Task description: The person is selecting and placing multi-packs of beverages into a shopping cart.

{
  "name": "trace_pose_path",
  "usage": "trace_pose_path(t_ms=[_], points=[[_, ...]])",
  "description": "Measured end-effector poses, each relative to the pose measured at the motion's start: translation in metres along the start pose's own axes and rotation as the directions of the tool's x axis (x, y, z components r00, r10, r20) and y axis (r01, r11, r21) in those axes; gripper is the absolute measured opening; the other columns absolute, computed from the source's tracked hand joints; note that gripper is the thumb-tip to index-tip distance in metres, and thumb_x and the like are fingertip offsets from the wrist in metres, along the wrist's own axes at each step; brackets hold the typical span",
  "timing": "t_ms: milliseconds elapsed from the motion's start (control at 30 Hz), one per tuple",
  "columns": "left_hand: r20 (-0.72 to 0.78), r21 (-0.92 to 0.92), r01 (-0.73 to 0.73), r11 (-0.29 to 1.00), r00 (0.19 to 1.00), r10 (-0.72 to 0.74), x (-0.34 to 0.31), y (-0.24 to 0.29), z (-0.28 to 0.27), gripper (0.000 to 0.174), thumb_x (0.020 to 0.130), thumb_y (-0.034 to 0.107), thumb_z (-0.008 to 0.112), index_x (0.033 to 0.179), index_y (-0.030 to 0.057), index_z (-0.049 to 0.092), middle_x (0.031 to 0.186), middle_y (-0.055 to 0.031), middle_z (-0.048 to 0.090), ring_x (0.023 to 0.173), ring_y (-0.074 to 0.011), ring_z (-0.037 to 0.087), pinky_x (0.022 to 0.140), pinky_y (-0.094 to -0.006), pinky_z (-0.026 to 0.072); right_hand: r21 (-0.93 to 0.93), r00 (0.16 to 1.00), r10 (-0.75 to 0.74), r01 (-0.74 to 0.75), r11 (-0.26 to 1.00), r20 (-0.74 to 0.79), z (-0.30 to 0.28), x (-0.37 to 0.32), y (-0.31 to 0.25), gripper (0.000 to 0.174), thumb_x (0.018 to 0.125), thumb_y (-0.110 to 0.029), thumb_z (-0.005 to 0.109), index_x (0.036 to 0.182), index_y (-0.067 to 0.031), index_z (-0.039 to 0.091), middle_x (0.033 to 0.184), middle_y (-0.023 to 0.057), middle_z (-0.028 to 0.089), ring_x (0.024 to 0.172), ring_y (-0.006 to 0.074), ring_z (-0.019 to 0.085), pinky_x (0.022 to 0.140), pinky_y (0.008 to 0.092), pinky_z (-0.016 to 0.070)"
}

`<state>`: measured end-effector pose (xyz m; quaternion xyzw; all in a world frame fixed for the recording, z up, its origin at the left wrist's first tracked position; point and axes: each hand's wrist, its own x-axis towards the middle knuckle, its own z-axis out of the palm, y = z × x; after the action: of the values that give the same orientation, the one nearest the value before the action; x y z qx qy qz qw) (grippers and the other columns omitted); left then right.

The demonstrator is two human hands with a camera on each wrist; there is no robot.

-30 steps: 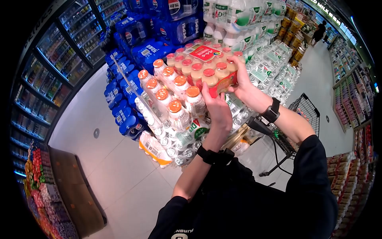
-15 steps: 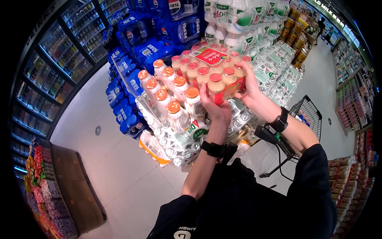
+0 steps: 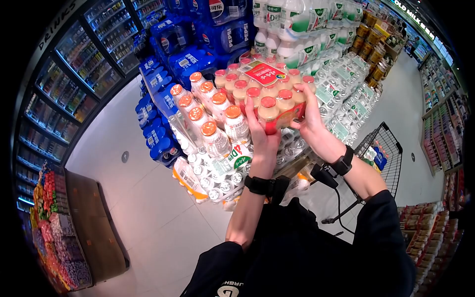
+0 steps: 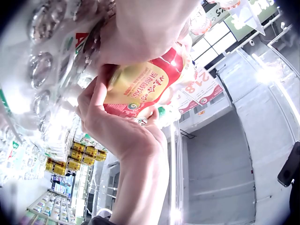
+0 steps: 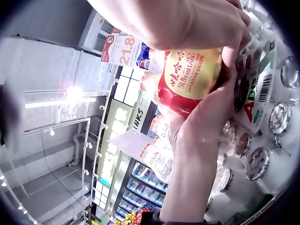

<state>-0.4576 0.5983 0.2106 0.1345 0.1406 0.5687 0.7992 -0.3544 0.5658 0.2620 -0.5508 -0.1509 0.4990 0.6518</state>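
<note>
Both hands hold a shrink-wrapped pack of small red-capped drink bottles [image 3: 268,101], which has a red label on top and a red and cream printed side. My left hand [image 3: 263,138] grips the near left corner, its thumb up along the bottles. At the near right side, my right hand [image 3: 312,119] has its fingers over the edge. In the left wrist view the pack's printed side [image 4: 140,86] shows between the two hands; the right wrist view shows it [image 5: 190,77] too. Foil-topped white bottles [image 3: 225,185] stand beneath, and orange-capped bottles [image 3: 216,141] stand to the left.
Blue Pepsi packs [image 3: 190,62] are stacked behind on the left, with tall white bottle packs [image 3: 302,24] at the back. More foil-topped packs [image 3: 341,94] lie to the right. A black shopping cart [image 3: 391,158] stands at the right, and a wooden display stand [image 3: 94,232] at the left.
The pack has shifted slightly right and toward the body, away from the orange-capped bottles, with both hands still on it. The head view has turned slightly.
</note>
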Motion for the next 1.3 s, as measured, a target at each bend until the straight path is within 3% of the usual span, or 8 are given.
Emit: trace_pose_path(t_ms=[233,467,700,833,1000,1067,1167,1300], points=[[0.08,0.061,0.094,0.994,0.992,-0.099,-0.001,-0.003,-0.013,0.067,0.093,0.057,0.052,0.141,0.0117,0.042,0.137,-0.0053,0.053,0.125,-0.0252,0.053,0.104,-0.0441,0.0434,0.0,0.999,0.017,-0.017,1.0,0.041,-0.01,-0.007,-0.001,0.067,0.073,-0.048,0.068,0.129,-0.0196,0.046,0.125,0.0033,0.054,0.113,0.0169,0.052,0.088,0.0432,0.0396],[0.082,0.001,0.158,0.987,0.984,-0.158,-0.018,-0.012,-0.013,0.062,0.092,0.043,0.062,0.139,0.0079,0.043,0.134,-0.0084,0.055,0.122,-0.0254,0.055,0.1,-0.0422,0.0478,0.036,1.0,0.023,-0.023,0.999,-0.007,-0.028,-0.026,-0.007,0.055,0.075,-0.051,0.066,0.117,-0.0182,0.052,0.098,-0.0039,0.061,0.07,0.0048,0.056,0.042,0.0192,0.0241],[-0.038,0.008,0.238,0.971,0.971,-0.238,-0.048,0.013,0.014,0.084,0.091,0.069,0.04,0.146,0.0046,0.037,0.14,-0.0143,0.049,0.132,-0.0314,0.044,0.111,-0.0504,0.0354,0.221,0.98,0.182,-0.197,0.955,0.085,-0.081,-0.032,0.016,0.049,0.076,-0.054,0.064,0.1,-0.0109,0.059,0.08,-0.002,0.06,0.057,0.0067,0.049,0.046,0.0217,0.0308],[0.069,-0.026,0.307,0.951,0.95,-0.305,-0.039,0.006,-0.01,0.107,0.08,0.085,0.031,0.147,0.0018,0.034,0.149,-0.0164,0.039,0.136,-0.0339,0.037,0.113,-0.0552,0.0285,0.28,0.995,0.002,-0.029,0.96,0.097,-0.096,-0.053,0.019,0.057,0.087,-0.043,0.055,0.126,-0.0014,0.05,0.11,0.0109,0.066,0.085,0.0183,0.069,0.069,0.0321,0.0575],[0.292,-0.271,0.354,0.895,0.916,-0.274,-0.058,-0.009,-0.011,0.112,0.076,0.083,0.047,0.151,0.0028,0.024,0.155,-0.0167,0.029,0.143,-0.0358,0.026,0.119,-0.054,0.0138,0.163,0.969,-0.173,0.145,0.976,0.175,-0.152,-0.063,0.027,0.058,0.09,-0.039,0.051,0.132,0.0009,0.044,0.124,0.0142,0.06,0.101,0.0238,0.066,0.088,0.0361,0.0547],[0.467,-0.434,0.441,0.786,0.856,-0.222,-0.071,-0.006,-0.02,0.101,0.082,0.08,0.043,0.149,0.0064,0.028,0.151,-0.0145,0.036,0.138,-0.0347,0.035,0.116,-0.0527,0.0248,0.113,0.963,-0.189,0.169,0.979,0.193,-0.174,-0.069,0.03,0.065,0.089,-0.045,0.052,0.134,0.001,0.045,0.127,0.0145,0.058,0.11,0.0248,0.061,0.095,0.0386,0.0486],[0.129,-0.032,0.171,0.985,0.978,-0.166,-0.093,-0.003,-0.017,0.089,0.089,0.074,0.037,0.149,0.009,0.031,0.148,-0.0148,0.039,0.134,-0.0354,0.041,0.11,-0.0533,0.0345,0.121,0.969,-0.181,0.161,0.979,0.169,-0.193,-0.081,0.032,0.067,0.088,-0.049,0.052,0.133,0.001,0.047,0.124,0.0148,0.06,0.11,0.0252,0.06,0.096,0.0395,0.0473],[0.076,-0.006,0.265,0.964,0.961,-0.264,-0.129,0.0,-0.032,0.086,0.087,0.07,0.041,0.148,0.0094,0.032,0.147,-0.0151,0.04,0.133,-0.0348,0.042,0.108,-0.0535,0.0365,0.166,0.96,-0.116,0.075,0.983,0.254,-0.205,-0.098,0.023,0.066,0.088,-0.047,0.051,0.133,0.001,0.045,0.123,0.0158,0.059,0.108,0.026,0.061,0.093,0.0403,0.0494]])
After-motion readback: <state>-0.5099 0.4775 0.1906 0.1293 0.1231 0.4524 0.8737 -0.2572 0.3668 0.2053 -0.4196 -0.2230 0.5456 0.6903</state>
